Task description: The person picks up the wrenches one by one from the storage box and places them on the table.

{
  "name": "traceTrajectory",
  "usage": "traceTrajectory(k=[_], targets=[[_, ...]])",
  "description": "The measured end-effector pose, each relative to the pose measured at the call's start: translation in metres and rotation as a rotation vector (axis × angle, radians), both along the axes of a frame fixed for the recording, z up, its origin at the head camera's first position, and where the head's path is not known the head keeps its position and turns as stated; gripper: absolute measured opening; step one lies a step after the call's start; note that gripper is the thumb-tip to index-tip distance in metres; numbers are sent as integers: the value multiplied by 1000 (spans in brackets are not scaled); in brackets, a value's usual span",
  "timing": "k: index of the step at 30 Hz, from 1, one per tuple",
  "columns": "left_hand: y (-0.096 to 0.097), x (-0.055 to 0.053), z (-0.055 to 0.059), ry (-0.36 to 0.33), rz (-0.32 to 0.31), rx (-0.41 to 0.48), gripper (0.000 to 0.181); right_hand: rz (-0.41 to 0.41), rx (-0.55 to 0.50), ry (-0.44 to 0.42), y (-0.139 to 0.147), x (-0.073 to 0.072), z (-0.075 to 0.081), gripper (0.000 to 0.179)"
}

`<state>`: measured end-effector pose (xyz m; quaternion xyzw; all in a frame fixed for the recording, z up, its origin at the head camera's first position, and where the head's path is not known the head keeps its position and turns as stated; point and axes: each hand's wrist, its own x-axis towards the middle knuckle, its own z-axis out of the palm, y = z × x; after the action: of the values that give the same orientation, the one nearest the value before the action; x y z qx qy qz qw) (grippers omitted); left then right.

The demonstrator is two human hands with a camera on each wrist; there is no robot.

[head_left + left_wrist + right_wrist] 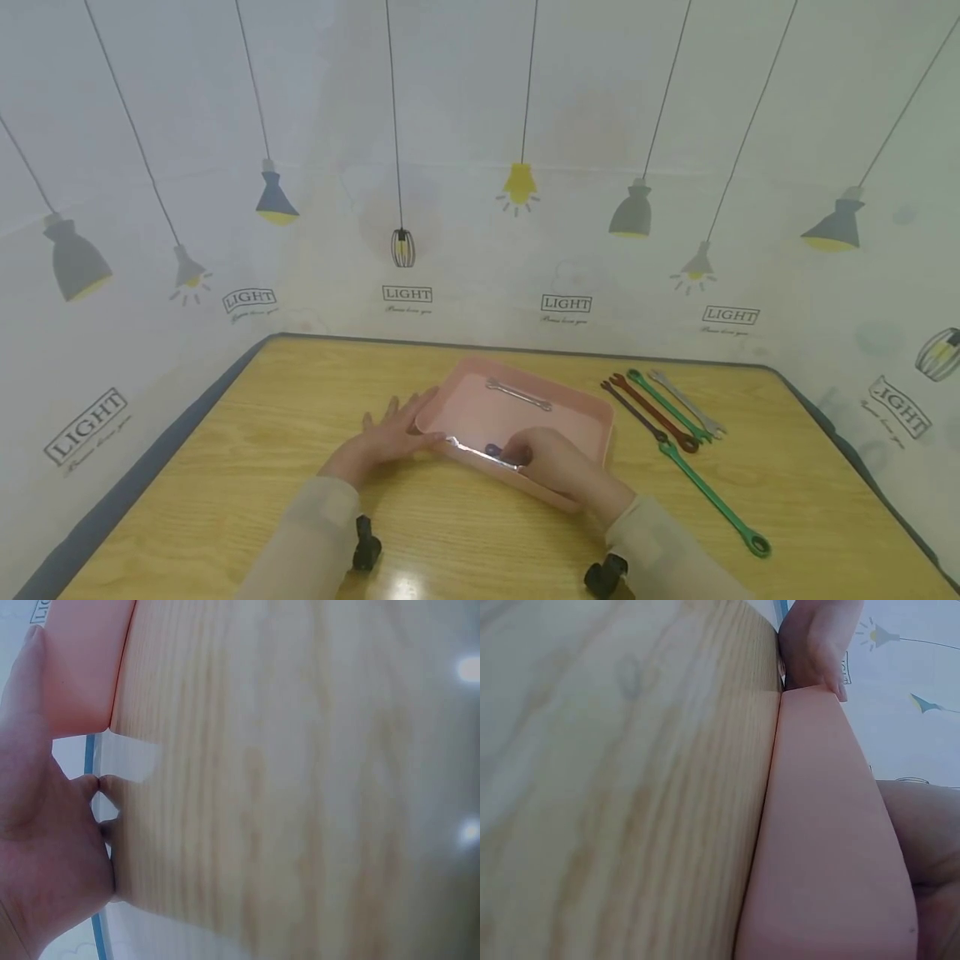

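Note:
A pink tray [487, 472] sits on the wooden table, turned at a slant. My left hand [393, 435] rests at its left front corner, fingers spread and thumb along the front wall; in the left wrist view this thumb [24, 682] lies against the pink side. Over the front rim reaches my right hand [555, 462], bent fingers down inside the tray. It pinches a dark blue wrench [492, 450] whose rounded end shows left of the fingertips; the rest is hidden by the hand. Behind it in the tray lies a small silver wrench [519, 395].
Right of the tray lie several wrenches: a purple one [633, 410], a red one [654, 410], a shorter green one [667, 404], a silver one [686, 402] and a long green one [712, 496] nearer me. A printed wall covering [480, 250] stands behind the table's far edge.

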<state>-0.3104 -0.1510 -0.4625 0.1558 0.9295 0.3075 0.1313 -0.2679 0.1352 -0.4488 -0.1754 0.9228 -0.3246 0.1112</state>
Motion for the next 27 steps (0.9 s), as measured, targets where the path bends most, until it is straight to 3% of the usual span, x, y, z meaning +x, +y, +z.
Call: traceTrajectory(k=[8, 14, 20, 27], targets=[[-2, 2, 0, 10, -10, 8, 85, -25, 48, -15, 4, 2, 1, 18], [-2, 2, 1, -3, -14, 24, 85, -22, 18, -9, 10, 1, 4, 9], [-3, -3, -6, -10, 0, 26, 86, -15, 17, -39, 15, 2, 9, 4], [-2, -2, -4, -9, -9, 27, 85, -17, 48, -55, 18, 6, 13, 10]])
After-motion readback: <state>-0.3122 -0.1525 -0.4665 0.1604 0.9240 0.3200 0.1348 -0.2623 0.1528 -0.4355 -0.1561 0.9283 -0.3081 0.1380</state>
